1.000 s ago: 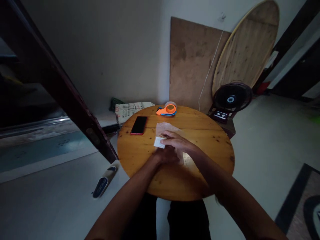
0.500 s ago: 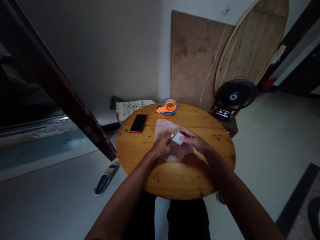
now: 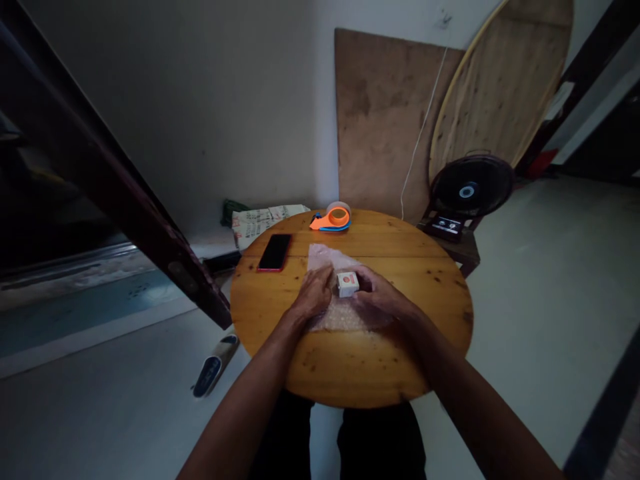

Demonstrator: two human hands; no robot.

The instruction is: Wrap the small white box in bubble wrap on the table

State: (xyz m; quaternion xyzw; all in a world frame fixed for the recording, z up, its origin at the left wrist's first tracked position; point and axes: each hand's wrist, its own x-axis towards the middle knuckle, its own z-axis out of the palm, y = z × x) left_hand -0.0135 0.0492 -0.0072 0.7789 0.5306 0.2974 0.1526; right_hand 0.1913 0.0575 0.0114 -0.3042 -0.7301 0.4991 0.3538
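A small white box (image 3: 347,285) with red print on its top sits on a sheet of bubble wrap (image 3: 345,319) in the middle of the round wooden table. My right hand (image 3: 379,291) has its thumb and fingers closed on the box's right side. To the left of the box, my left hand (image 3: 316,292) lies on the bubble wrap with its fingers stretched out. A narrow gap separates its fingertips from the box. Parts of the sheet are hidden under both hands.
Behind the wrap, an orange and blue tape dispenser (image 3: 333,219) stands near the far edge of the table (image 3: 345,370). A phone (image 3: 275,252) with a red edge lies at the left. Past the right edge is a black round fan (image 3: 469,190). Boards lean on the wall.
The box was tilted up between my hands and now rests level on the wrap, turned to show its red print. My left hand has drawn slightly away from it.
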